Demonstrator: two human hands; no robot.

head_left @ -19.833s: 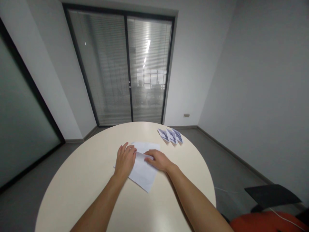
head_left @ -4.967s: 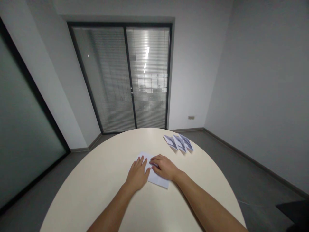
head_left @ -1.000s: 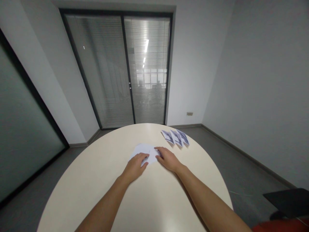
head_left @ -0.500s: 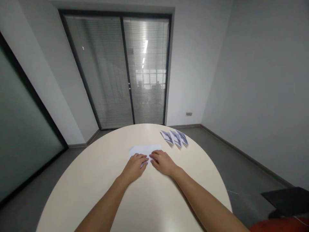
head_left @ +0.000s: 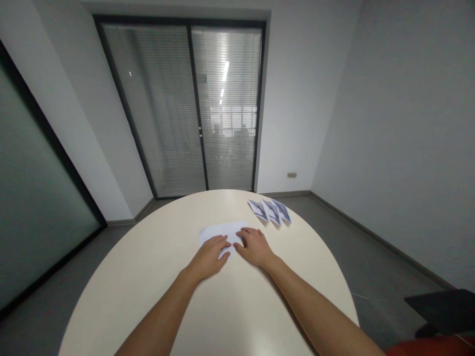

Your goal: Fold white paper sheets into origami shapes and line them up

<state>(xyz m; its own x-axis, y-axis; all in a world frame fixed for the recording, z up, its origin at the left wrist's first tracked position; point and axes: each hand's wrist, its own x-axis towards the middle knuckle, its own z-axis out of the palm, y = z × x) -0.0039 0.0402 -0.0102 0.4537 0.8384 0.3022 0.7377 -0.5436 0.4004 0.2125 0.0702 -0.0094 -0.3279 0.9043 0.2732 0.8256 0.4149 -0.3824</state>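
A sheet of white paper (head_left: 222,229) lies on the round cream table (head_left: 156,267), its near part covered by my hands. My left hand (head_left: 210,257) rests on the paper's left side, fingers stretched out flat and thumb apart. On the right edge of the sheet is my right hand (head_left: 254,246), its fingers bent with a gap between thumb and forefinger. Neither hand visibly grips anything. Beyond my right hand, several folded pieces of printed paper (head_left: 272,212) overlap in a row near the table's far right edge.
Past the table stands a dark-framed glass door (head_left: 178,109) with blinds. A wall socket (head_left: 292,175) is low on the far wall. At lower right are a black flat object (head_left: 441,309) and something red (head_left: 426,346) beside the table.
My right hand has shifted slightly right and away from me, its thumb and forefinger spreading apart. The left hand stays nearly in place on the paper.
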